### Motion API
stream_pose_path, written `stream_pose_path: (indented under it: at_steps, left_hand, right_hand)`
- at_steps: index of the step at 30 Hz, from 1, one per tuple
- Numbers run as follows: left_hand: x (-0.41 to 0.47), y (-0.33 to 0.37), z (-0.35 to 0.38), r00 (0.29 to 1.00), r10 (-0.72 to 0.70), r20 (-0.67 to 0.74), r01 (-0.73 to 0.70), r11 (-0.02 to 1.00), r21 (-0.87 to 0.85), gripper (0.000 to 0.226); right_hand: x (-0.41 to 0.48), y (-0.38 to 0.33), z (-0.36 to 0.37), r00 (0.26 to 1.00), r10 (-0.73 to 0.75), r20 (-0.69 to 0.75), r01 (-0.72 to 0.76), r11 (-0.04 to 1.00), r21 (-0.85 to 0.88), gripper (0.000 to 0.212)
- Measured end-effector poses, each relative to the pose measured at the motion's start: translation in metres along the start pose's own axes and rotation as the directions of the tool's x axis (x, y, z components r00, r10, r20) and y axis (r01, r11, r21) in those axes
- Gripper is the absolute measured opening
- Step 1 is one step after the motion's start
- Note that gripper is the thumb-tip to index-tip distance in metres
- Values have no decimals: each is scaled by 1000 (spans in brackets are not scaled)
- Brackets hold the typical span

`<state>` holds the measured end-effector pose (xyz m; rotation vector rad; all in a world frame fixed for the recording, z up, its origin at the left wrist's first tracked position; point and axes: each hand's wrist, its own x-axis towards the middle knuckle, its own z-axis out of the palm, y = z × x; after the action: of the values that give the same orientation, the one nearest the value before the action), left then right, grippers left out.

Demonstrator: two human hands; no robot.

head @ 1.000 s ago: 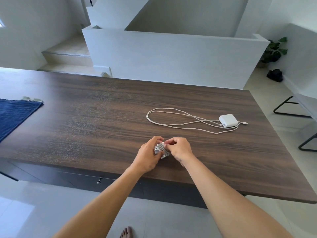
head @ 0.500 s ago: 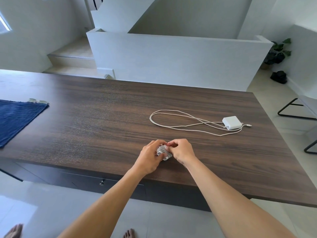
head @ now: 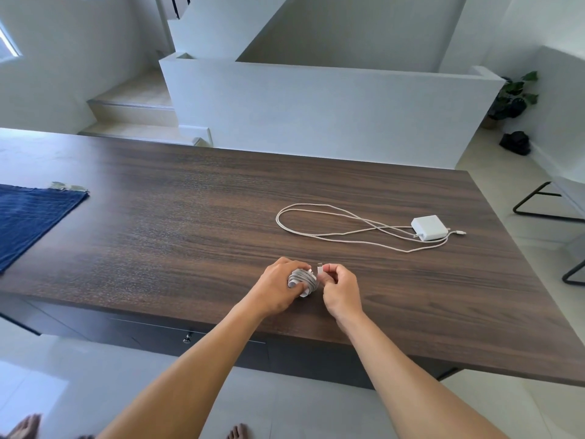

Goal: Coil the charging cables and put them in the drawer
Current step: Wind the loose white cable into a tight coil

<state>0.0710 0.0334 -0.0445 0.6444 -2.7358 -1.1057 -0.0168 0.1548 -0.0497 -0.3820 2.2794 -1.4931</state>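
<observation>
The left hand [head: 274, 289] is gripping a coil [head: 300, 282] of grey cable, fingers curled round it, over the table [head: 177, 236] near its front edge; the right hand [head: 341, 291] is pinching the cable's plug [head: 320, 267] beside the coil; a second cable [head: 380, 229] is lying loose farther right, by a white charger [head: 430, 227]; a blue cloth [head: 28, 223] is lying at the left; the drawer [head: 186, 331] below is sitting closed.

— What sort of place is this?
— A home, by the look of it: white stairs [head: 133, 104] behind a long wooden table [head: 190, 223], and a potted plant [head: 516, 96] in the corner.
— Anything else?
— Bare feet [head: 27, 426] on pale floor tiles [head: 300, 407], plus a blue cloth [head: 31, 220] and a charger [head: 430, 227] on the table.
</observation>
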Motion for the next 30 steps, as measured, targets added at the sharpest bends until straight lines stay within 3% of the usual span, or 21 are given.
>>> stream_pose_path:
  at_steps: [4, 10, 14, 21, 30]
  left_hand:
    - [-2, 2, 0, 1000, 12, 6, -12, 1000, 19, 39]
    - [-8, 2, 2, 1000, 20, -21, -20, 1000, -8, 38]
    - [-10, 3, 4, 999, 31, -34, -33, 998, -53, 52]
    - [-12, 1, 4, 993, 56, -101, -60, 997, -41, 22]
    - [-12, 0, 7, 995, 26, -94, -30, 999, -40, 28]
  right_hand:
    - [-1, -4, -4, 995, -92, 48, 95, 993, -75, 7]
    - [-7, -8, -3, 982, -186, 10, 185, 966, -180, 8]
    - [-10, -7, -1, 975, -221, 11, 220, 959, -182, 4]
    - [-14, 0, -4, 953, -295, 68, 302, 931, -203, 17]
    - [-14, 4, -1, 931, -365, 24, 361, 906, -221, 14]
